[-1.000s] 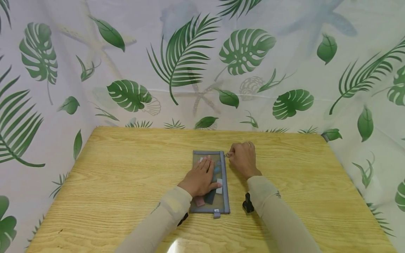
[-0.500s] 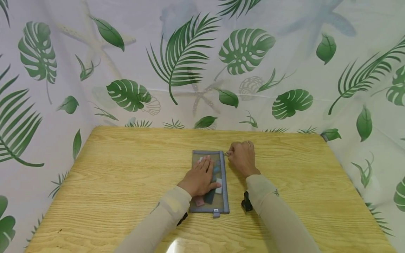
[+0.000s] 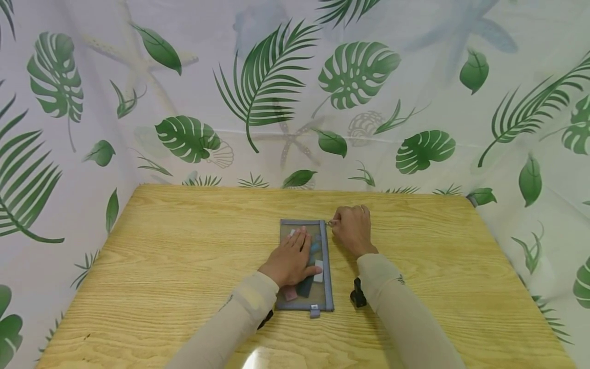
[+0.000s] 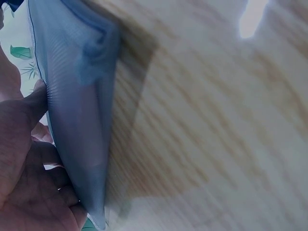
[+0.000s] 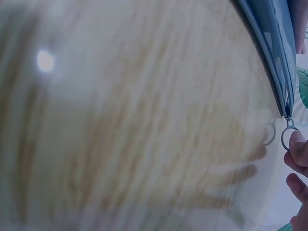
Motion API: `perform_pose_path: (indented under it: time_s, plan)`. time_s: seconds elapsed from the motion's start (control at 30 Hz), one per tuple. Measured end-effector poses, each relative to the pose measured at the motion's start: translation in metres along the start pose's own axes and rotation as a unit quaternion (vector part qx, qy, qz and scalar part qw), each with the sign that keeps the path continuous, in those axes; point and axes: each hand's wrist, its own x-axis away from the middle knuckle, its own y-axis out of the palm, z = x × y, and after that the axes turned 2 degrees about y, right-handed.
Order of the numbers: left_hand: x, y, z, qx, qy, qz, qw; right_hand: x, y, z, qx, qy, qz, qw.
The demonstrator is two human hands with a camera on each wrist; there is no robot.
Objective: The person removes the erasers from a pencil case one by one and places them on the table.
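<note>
A grey-blue zip pouch point(image 3: 328, 277) with a see-through mesh face lies on the wooden table. Inside it show a white piece point(image 3: 318, 277), a dark flat piece point(image 3: 304, 288), a pink piece point(image 3: 291, 293) and a bit of blue point(image 3: 315, 247). My left hand point(image 3: 288, 261) rests on the mesh with its fingers straight, covering part of the contents. At the pouch's far right corner, my right hand point(image 3: 354, 231) pinches the ring-shaped zipper pull point(image 5: 282, 138) between thumb and finger. The zipper pull sits at the end of the pouch's edge in the right wrist view.
The wood-grain table point(image 3: 184, 246) stretches to both sides of the pouch. A small fabric tab point(image 3: 315, 311) sticks out from the pouch's near edge. Behind the table hangs a white leaf-print cloth point(image 3: 267, 169), and it continues along the sides.
The right forearm has drifted very slightly left. Both hands keep their places, on the mesh and at the zipper pull, and the pouch lies as before.
</note>
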Motion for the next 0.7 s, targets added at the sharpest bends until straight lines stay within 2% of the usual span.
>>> perform_pose_path:
  time_s: [0.4,0.7]
  plan:
    - [0.0000,0.0012,-0.0009,-0.006,0.000,0.005,1.0000,-0.0012,0.0032,-0.0001,0.002,0.000,0.008,1.0000]
    - [-0.0023,0.0027,-0.0015,-0.001,-0.001,-0.007,1.0000,-0.0023,0.0010,-0.0023,0.007,0.007,0.010,0.9999]
